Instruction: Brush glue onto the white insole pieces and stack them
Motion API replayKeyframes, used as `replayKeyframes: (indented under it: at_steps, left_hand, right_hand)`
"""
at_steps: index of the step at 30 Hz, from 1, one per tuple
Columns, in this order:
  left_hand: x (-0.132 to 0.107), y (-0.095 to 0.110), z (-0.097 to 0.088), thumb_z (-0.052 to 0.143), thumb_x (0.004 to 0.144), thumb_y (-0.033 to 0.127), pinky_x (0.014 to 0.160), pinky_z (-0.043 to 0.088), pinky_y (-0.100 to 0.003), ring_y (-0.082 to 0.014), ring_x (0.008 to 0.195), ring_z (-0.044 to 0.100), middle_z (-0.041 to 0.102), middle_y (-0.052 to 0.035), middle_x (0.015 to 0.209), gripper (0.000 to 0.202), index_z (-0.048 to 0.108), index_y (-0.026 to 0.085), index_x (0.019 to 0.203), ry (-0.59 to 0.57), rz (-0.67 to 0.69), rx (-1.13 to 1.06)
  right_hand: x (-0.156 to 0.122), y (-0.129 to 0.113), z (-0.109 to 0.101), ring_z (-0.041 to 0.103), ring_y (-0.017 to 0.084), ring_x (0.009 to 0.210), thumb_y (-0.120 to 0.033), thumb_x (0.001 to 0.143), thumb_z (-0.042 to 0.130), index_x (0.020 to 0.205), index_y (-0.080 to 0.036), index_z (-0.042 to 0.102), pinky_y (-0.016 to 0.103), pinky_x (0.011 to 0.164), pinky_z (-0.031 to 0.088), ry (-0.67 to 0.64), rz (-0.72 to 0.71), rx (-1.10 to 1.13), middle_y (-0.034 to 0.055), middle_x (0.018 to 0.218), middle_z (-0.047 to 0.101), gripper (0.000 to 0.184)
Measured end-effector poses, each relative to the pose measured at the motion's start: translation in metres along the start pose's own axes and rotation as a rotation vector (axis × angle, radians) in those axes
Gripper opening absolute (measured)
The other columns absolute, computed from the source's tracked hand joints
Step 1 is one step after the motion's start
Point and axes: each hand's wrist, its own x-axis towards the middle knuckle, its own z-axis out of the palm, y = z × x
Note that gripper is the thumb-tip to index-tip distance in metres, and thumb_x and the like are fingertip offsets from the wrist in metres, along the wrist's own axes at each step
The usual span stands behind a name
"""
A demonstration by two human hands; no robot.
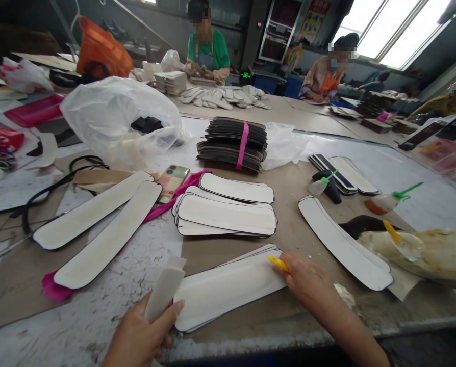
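Observation:
My left hand [140, 331] is closed around a few thin, pale strips [164, 289], its thumb near the left end of a long white panel [224, 293]. That panel has dark edges and lies on top of others at the table's front. My right hand [302, 278] grips a small yellow spreader [278, 263] over the panel's right end; how its tip touches the surface is hard to tell. Just behind lies a pile of similar white panels [228, 214]. Two more panels [109, 234] rest at the left, and a curved one [343, 242] lies at the right.
A dark banded stack [231, 142] stands mid-table, beside a clear plastic bag [121, 114]. At right are a glue-smeared container [434, 255] with a yellow tool in it and two squeeze bottles [384, 203]. A phone [173, 181] lies left of centre. Co-workers sit across the table.

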Motion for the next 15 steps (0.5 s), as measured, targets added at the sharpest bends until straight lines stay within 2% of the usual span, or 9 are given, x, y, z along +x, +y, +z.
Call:
replayKeyframes:
  at_steps: [3,11,15]
  left_hand:
    - [-0.002,0.002,0.001,0.059,0.052,0.045,0.033,0.025,-0.020,-0.0099,0.027,0.035,0.044,0.0066,0.029,0.031,0.050,0.019,0.065,0.023,-0.011,0.002]
    - [-0.001,0.001,0.002,0.059,0.052,0.046,0.033,0.027,-0.020,-0.0094,0.029,0.034,0.044,0.0068,0.030,0.035,0.052,0.017,0.071,-0.007,-0.026,-0.030]
    - [-0.002,0.001,0.000,0.062,0.050,0.044,0.033,0.026,-0.020,-0.0090,0.030,0.034,0.046,0.0063,0.033,0.036,0.053,0.016,0.071,0.003,-0.023,-0.071]
  right_hand:
    - [0.002,-0.001,-0.002,0.063,0.023,0.080,-0.016,0.085,0.040,0.083,-0.020,0.058,0.029,0.061,0.037,-0.023,-0.001,-0.013,0.0069,0.089,0.067,0.018]
    - [0.003,0.002,-0.002,0.064,0.026,0.081,-0.027,0.088,0.040,0.084,-0.020,0.057,0.030,0.060,0.038,-0.029,0.027,-0.038,0.0084,0.088,0.067,0.019]
    - [-0.005,0.015,0.006,0.063,0.024,0.074,-0.039,0.091,0.034,0.079,-0.021,0.052,0.029,0.055,0.037,0.092,0.076,-0.030,0.0067,0.079,0.065,0.028]
